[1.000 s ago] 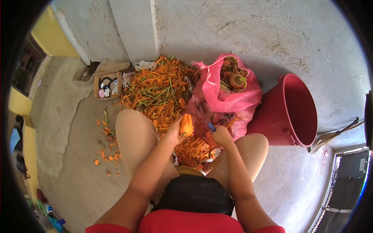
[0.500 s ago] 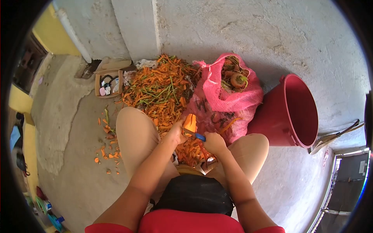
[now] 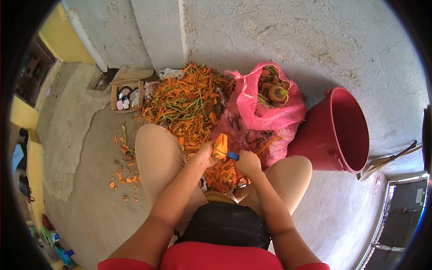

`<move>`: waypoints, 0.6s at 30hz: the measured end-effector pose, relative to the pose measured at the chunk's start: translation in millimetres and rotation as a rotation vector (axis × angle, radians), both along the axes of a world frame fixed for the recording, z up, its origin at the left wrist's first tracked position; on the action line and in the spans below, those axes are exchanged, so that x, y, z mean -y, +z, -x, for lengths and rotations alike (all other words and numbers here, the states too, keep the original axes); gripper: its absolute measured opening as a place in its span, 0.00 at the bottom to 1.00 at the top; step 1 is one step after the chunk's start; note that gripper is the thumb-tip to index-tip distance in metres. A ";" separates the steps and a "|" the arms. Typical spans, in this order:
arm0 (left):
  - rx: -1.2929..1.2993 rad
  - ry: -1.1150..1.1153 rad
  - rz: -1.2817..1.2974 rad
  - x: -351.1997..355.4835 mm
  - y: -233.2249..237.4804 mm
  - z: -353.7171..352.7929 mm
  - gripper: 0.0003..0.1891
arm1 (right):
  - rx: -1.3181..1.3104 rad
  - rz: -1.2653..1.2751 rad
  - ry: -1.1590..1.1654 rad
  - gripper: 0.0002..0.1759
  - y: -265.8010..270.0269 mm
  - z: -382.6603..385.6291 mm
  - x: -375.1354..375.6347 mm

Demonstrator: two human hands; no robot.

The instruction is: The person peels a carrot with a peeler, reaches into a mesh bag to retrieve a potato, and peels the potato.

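Note:
My left hand (image 3: 206,155) is wrapped round a thick, partly peeled orange carrot (image 3: 220,146), held up between my knees. My right hand (image 3: 248,163) is closed on a blue-handled knife (image 3: 233,155); its blade end is against or behind the carrot and mostly hidden. Below both hands, orange peelings (image 3: 222,176) lie between my legs. Just beyond my hands, a large heap of carrot peelings and green stems (image 3: 184,103) rests against the wall.
A pink mesh sack (image 3: 252,112) with whole carrots (image 3: 278,93) stands behind my right knee. Beside it a dark red bucket (image 3: 315,135) leans on its side. A small cardboard box (image 3: 127,96) sits left of the heap, and carrot scraps (image 3: 128,180) dot the floor.
The carrot has turned slightly in my left hand, and the knife's blade no longer shows across its near side. My right hand has shifted very little.

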State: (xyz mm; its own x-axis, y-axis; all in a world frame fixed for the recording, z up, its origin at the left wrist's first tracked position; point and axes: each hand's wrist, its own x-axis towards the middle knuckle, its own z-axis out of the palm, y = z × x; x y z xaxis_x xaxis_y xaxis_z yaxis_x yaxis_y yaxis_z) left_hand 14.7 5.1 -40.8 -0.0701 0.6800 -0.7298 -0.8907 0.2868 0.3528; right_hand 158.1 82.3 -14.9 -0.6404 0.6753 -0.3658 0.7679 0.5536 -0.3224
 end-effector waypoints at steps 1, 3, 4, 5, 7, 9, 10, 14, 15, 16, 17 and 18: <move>0.010 0.006 -0.014 -0.2 -7.7 1.4 0.18 | -0.003 0.005 -0.002 0.11 0.9 1.1 -0.3; 0.018 0.015 -0.020 -0.4 -10.2 2.1 0.17 | -0.014 0.016 -0.012 0.10 0.6 2.5 0.0; 0.016 0.014 -0.010 -0.9 -6.5 2.1 0.16 | -0.022 0.024 -0.024 0.10 -0.4 2.8 0.6; 0.014 0.013 -0.001 -1.6 -2.2 1.3 0.15 | -0.029 0.030 -0.036 0.10 -1.6 2.8 0.9; -0.023 0.110 -0.012 -2.6 8.5 -3.9 0.16 | -0.059 0.100 -0.043 0.10 -10.9 2.8 1.4; -0.065 0.162 -0.001 -5.8 9.6 -6.5 0.16 | -0.055 0.154 -0.055 0.10 -18.9 3.2 2.1; -0.090 0.165 0.015 -8.3 8.1 -5.6 0.16 | -0.037 0.174 -0.064 0.11 -21.6 4.0 3.9; -0.066 -0.052 -0.066 -3.3 12.4 -1.6 0.16 | -0.062 -0.044 0.010 0.10 -6.2 1.1 -9.2; -0.059 -0.085 -0.076 -2.3 12.0 0.6 0.16 | -0.063 -0.040 0.020 0.11 -5.6 1.7 -10.6; -0.051 -0.119 -0.087 -2.2 10.8 2.8 0.16 | -0.064 -0.037 0.029 0.11 -5.0 1.6 -12.2; -0.043 -0.153 -0.099 -2.7 9.4 4.0 0.16 | -0.065 -0.036 0.038 0.11 -4.4 0.8 -13.6; -0.062 -0.183 -0.116 -2.7 6.9 4.6 0.15 | -0.087 -0.035 0.014 0.12 -7.0 0.6 -11.5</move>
State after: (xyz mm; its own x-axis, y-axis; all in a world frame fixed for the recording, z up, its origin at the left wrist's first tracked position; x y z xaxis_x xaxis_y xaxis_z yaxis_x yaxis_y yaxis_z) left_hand 10.1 7.8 -33.9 0.0201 0.7649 -0.6438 -0.8033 0.3957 0.4451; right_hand 157.6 93.8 -22.0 -0.6778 0.6778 -0.2847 0.7303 0.5758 -0.3676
